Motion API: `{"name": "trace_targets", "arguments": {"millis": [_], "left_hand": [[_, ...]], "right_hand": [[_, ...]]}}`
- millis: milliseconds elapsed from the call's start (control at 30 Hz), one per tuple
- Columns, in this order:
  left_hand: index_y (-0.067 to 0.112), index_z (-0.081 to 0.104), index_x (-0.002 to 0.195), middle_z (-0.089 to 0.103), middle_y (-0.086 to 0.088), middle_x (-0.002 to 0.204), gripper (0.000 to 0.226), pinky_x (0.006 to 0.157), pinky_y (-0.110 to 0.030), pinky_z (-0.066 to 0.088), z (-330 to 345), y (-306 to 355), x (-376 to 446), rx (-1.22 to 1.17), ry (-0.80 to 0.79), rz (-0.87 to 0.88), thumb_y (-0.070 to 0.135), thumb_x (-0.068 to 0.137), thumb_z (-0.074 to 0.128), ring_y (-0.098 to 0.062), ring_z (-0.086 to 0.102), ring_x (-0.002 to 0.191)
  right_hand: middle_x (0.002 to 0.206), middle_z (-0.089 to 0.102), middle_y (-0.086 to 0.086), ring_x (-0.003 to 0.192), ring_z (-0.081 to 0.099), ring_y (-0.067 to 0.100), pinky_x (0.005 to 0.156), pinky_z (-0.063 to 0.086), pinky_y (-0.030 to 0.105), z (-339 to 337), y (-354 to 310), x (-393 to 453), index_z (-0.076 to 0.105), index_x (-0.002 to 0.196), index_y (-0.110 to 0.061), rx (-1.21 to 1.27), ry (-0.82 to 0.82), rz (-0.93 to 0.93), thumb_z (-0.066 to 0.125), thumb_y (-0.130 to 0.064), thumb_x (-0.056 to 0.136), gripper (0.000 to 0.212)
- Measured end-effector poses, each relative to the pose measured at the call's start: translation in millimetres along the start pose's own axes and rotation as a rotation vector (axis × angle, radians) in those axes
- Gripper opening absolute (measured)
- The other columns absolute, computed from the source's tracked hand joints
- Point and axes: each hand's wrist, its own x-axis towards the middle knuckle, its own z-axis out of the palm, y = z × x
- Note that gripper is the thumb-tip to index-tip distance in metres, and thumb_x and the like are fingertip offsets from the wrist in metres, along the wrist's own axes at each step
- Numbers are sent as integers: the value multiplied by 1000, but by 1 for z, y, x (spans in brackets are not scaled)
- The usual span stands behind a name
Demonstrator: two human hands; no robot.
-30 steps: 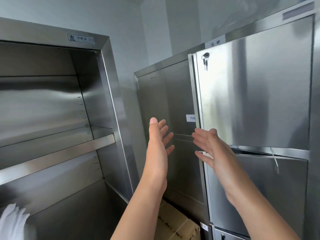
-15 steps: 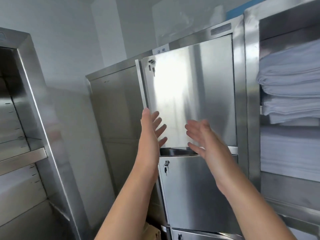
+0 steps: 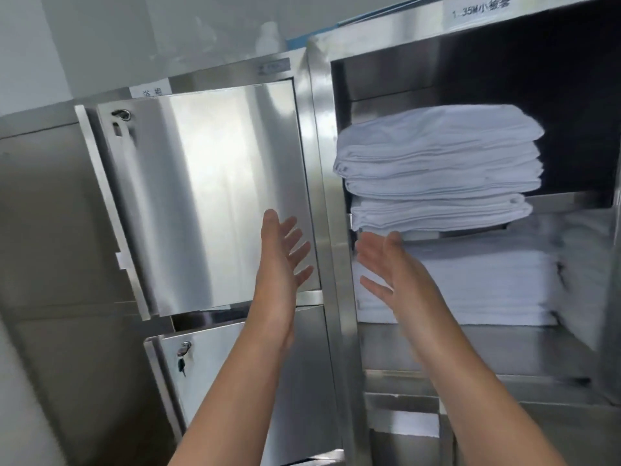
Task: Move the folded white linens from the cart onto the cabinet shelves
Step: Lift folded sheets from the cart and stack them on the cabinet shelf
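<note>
We face the shelf (image 3: 470,235) empty-handed, left hand (image 3: 280,260) and right hand (image 3: 393,270) fingers spread; next we likely fetch linens (image 3: 437,153) from the cart.

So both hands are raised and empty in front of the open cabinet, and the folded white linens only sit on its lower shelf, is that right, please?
Not quite: the head view shows folded white linens stacked on the upper shelf too, besides the pile on the lower shelf. The rest stands: the left hand and right hand are raised, open and empty before the open cabinet.
</note>
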Motion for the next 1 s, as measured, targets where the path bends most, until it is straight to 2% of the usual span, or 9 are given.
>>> {"name": "trace_targets", "arguments": {"millis": [67, 167, 367, 467, 567, 700, 1000], "left_hand": [[29, 53, 139, 56, 4, 140, 59, 110, -44, 43, 11, -6, 12, -16, -37, -8, 63, 100, 24, -11, 59, 121], [28, 54, 138, 58, 4, 137, 59, 107, -42, 44, 22, -12, 31, -49, -77, -15, 63, 101, 25, -10, 60, 118], [26, 54, 139, 59, 3, 136, 60, 108, -43, 43, 41, -8, 80, -86, -177, -6, 64, 100, 28, -13, 60, 118], [26, 54, 138, 60, 4, 134, 59, 103, -38, 46, 46, -3, 100, -107, -213, 17, 63, 100, 28, -10, 61, 116], [27, 56, 136, 63, 5, 130, 59, 109, -42, 43, 42, -2, 123, -134, -225, 39, 63, 100, 28, -11, 61, 117], [27, 58, 132, 66, 6, 124, 56, 111, -45, 42, 37, -6, 149, -155, -219, 54, 63, 100, 29, -11, 62, 116], [24, 55, 136, 64, 3, 129, 59, 109, -41, 44, 50, 7, 168, -78, -222, 98, 62, 101, 29, -11, 61, 116]], "right_hand": [[145, 53, -3, 133, 49, 10, 115, 38, 38, -11, -4, 7, 47, 145, -17, -9, 43, 9, 26, -48, 102, 57], [140, 57, -3, 129, 52, 9, 113, 40, 37, -25, -5, 20, 50, 143, -17, -44, 108, -21, 28, -46, 103, 53], [129, 62, -6, 121, 55, 4, 112, 41, 38, -32, -15, 58, 60, 120, -35, -152, 222, -130, 34, -45, 102, 33], [133, 59, -12, 123, 53, 2, 113, 40, 37, -32, -21, 76, 55, 135, -33, -181, 256, -163, 37, -48, 99, 43], [139, 54, -16, 126, 51, 3, 115, 38, 37, -29, -22, 91, 50, 143, -32, -225, 271, -191, 37, -52, 98, 51], [142, 53, -21, 131, 46, -3, 117, 34, 37, -29, -11, 107, 50, 143, -34, -312, 286, -270, 43, -57, 95, 53], [143, 48, -23, 134, 42, -2, 117, 34, 35, -36, -24, 132, 45, 145, -35, -444, 317, -372, 37, -51, 102, 47]]}}
